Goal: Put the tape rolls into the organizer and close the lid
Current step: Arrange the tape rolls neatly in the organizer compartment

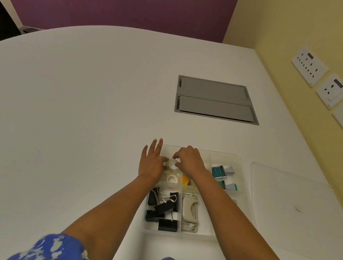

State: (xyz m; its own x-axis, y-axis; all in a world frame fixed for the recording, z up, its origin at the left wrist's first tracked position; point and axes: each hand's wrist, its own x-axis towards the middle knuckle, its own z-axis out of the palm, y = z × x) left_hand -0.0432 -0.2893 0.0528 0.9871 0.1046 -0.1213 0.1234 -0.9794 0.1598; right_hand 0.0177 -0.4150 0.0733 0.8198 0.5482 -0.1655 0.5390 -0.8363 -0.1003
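Both hands met over the organizer (240, 159): right hand (188, 160) apparently pinched a tape roll (171, 164), left hand (151, 161) lay splayed open; a crooked drop could block the lid (298, 210).

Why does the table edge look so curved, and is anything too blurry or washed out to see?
Head view: the wide lens bends the table edge; light is soft and even, without harsh shadows; the small tape roll between both hands is pale and indistinct; the clear lid nearly vanishes against the white.
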